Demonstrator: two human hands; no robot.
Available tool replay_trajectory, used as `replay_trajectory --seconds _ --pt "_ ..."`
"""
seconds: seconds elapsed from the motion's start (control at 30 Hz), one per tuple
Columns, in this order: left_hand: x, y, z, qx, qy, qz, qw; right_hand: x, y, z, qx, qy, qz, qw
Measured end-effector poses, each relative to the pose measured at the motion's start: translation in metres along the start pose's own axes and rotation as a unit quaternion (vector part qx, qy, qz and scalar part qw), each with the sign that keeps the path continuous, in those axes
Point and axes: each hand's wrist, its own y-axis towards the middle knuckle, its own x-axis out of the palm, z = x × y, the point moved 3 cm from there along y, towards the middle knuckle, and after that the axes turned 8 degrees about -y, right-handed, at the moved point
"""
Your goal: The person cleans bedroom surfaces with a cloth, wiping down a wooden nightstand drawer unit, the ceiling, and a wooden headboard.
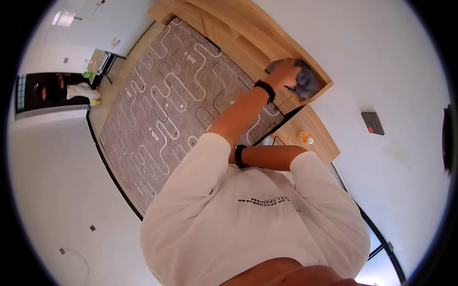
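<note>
My left hand (pixel 286 74), with a black band at the wrist, reaches across to a dark grey cloth (pixel 307 83). Its fingers are bent onto the cloth, which lies bunched at the end of a wooden headboard shelf (pixel 267 40). My right hand (pixel 232 157) is bent in front of my body, close to the white shirt. Most of it is hidden behind my left arm and sleeve, so its fingers do not show.
A patterned grey-brown mattress (pixel 176 95) fills the bed beside the headboard. On a wooden bedside table (pixel 324 140) stands an orange bottle (pixel 305 137). A wall socket (pixel 372 123) is at the right. Another person (pixel 71 90) is by the doorway, near a small table (pixel 101 62).
</note>
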Motion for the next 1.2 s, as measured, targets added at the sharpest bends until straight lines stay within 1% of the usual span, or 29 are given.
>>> replay_trajectory --seconds 0.03,0.13,0.17,0.2,0.27,0.3,0.37,0.4,0.47,0.5,0.57,0.6,0.63,0.67,0.7,0.73,0.77,0.8,0.83,0.9,0.93,0.97,1.0,1.03,1.07,1.1,1.13,1.17,1.2 --pt "0.015 0.004 0.008 0.034 0.014 -0.01 0.999 -0.005 -0.003 0.003 -0.017 -0.006 0.019 1.0" --pt "0.018 -0.008 0.02 0.03 0.005 0.026 0.999 -0.022 -0.015 0.005 -0.053 -0.017 0.03 0.998" --pt "0.013 -0.005 0.016 0.025 0.011 -0.01 1.0 -0.023 -0.015 0.007 -0.067 -0.022 0.033 0.997" --pt "0.01 -0.007 0.012 0.026 0.008 -0.009 1.0 -0.025 -0.015 0.005 -0.082 -0.026 0.043 0.995" --pt "-0.003 -0.011 -0.007 -0.036 0.03 0.024 0.999 -0.027 -0.015 0.001 -0.118 -0.041 0.074 0.989" --pt "-0.015 -0.01 -0.014 -0.033 0.03 0.025 0.999 -0.033 -0.015 -0.008 -0.145 -0.052 0.104 0.983" --pt "-0.037 -0.01 -0.038 -0.145 0.042 -0.038 0.988 -0.051 -0.034 -0.021 -0.084 -0.047 -0.086 0.992" --pt "-0.035 -0.016 -0.054 -0.143 0.041 -0.039 0.988 -0.066 -0.046 -0.035 -0.062 -0.05 -0.157 0.984" --pt "-0.027 -0.03 -0.085 -0.162 0.103 0.173 0.966 -0.091 -0.061 -0.06 -0.041 -0.057 -0.213 0.975" --pt "-0.029 -0.034 -0.082 -0.165 0.098 0.176 0.966 -0.104 -0.068 -0.072 -0.035 -0.055 -0.21 0.975" --pt "-0.045 -0.044 -0.071 -0.114 0.173 0.231 0.951 -0.133 -0.083 -0.098 -0.026 -0.044 -0.171 0.984" --pt "-0.048 -0.034 -0.081 -0.122 0.176 0.236 0.948 -0.145 -0.085 -0.11 -0.027 -0.036 -0.15 0.988" --pt "-0.04 -0.01 -0.097 -0.179 0.141 0.133 0.965 -0.107 -0.068 -0.078 -0.046 -0.001 -0.102 0.994" --pt "-0.031 0.004 -0.106 -0.231 0.102 0.029 0.967 -0.071 -0.052 -0.046 -0.068 0.033 -0.054 0.996" --pt "-0.035 0.005 -0.1 -0.243 0.107 0.022 0.964 -0.035 -0.036 -0.015 -0.093 0.062 -0.008 0.994" --pt "-0.038 0.007 -0.095 -0.243 0.107 0.023 0.964 -0.053 -0.038 -0.024 -0.092 0.061 -0.008 0.994" --pt "-0.038 0.009 -0.09 -0.256 0.106 0.024 0.96 -0.078 -0.043 -0.04 0.015 0.06 -0.138 0.989" --pt "-0.037 0.01 -0.088 -0.269 0.105 0.024 0.957 -0.091 -0.051 -0.047 0.122 0.059 -0.264 0.955" --pt "-0.033 0.013 -0.09 -0.266 0.102 0.023 0.958 -0.092 -0.053 -0.043 0.125 0.061 -0.265 0.954" --pt "-0.027 0.018 -0.1 -0.251 0.101 0.038 0.962 -0.094 -0.054 -0.031 0.113 0.07 -0.171 0.976" --pt "-0.026 0.014 -0.1 -0.248 0.1 0.039 0.963 -0.068 -0.047 -0.003 0.116 0.07 -0.17 0.976" --pt "-0.03 0.008 -0.099 -0.232 0.089 0.063 0.967 -0.037 -0.033 0.04 0.08 -0.024 -0.044 0.996" --pt "-0.036 0.005 -0.101 -0.216 0.081 0.087 0.969 -0.028 -0.024 0.063 0.039 -0.117 0.085 0.989" --pt "-0.034 0.005 -0.103 -0.209 0.098 0.087 0.969 -0.048 -0.026 0.049 0.038 -0.114 0.088 0.989" --pt "-0.03 -0.001 -0.103 -0.21 0.097 0.081 0.969 -0.073 -0.032 0.019 0.025 -0.138 -0.068 0.988" --pt "-0.029 -0.009 -0.096 -0.204 0.166 0.068 0.962 -0.087 -0.042 -0.003 0.01 -0.16 -0.224 0.961" --pt "-0.029 -0.011 -0.089 -0.194 0.237 0.059 0.95 -0.095 -0.046 -0.008 0.01 -0.16 -0.224 0.961" --pt "-0.033 -0.015 -0.074 -0.193 0.24 0.062 0.949 -0.105 -0.049 -0.008 0.043 -0.106 -0.207 0.972" --pt "-0.031 -0.018 -0.056 -0.191 0.221 0.039 0.956 -0.115 -0.051 -0.006 0.074 -0.05 -0.187 0.978"
